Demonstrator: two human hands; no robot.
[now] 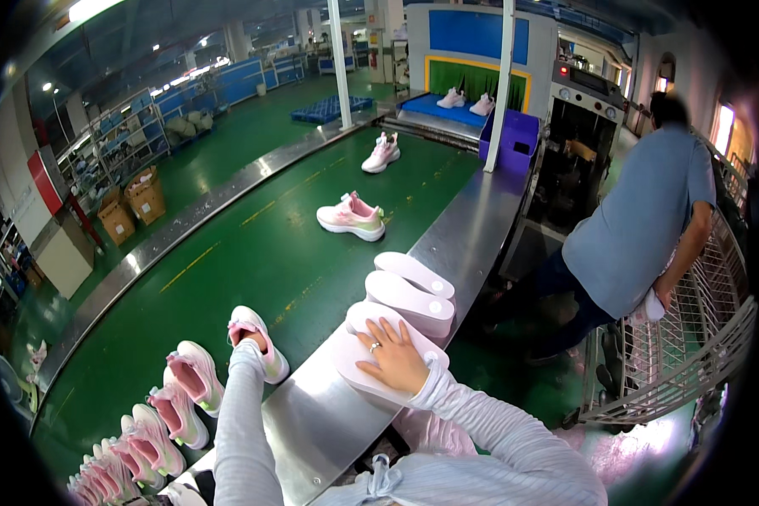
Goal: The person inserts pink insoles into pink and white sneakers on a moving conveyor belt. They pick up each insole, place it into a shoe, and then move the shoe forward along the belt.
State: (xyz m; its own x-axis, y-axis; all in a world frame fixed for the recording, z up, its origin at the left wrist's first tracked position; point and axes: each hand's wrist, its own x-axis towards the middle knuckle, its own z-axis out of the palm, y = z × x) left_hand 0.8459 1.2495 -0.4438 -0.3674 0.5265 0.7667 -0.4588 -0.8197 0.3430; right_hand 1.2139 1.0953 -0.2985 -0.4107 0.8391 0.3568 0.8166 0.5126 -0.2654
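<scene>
Left hand [254,339] is inside a pink shoe [275,363] at the green belt's [169,312] near edge; grip cannot be determined. Right hand [396,358], spread wide, rests on pale pink soles [405,302] along the metal tabletop [312,430].

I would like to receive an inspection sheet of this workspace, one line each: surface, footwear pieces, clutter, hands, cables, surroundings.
Surface: green conveyor belt, with a steel edge.
Footwear pieces: pink-and-white sneakers on the belt, more in a row at lower left; pale pink soles along the steel edge.
Clutter: purple bin near the far end; cardboard boxes on the floor.
Hands: left hand inside a sneaker, partly hidden; right hand spread flat on the nearest sole.
Cables: nothing seen.
Surroundings: person in a blue shirt at a wire cart.
</scene>
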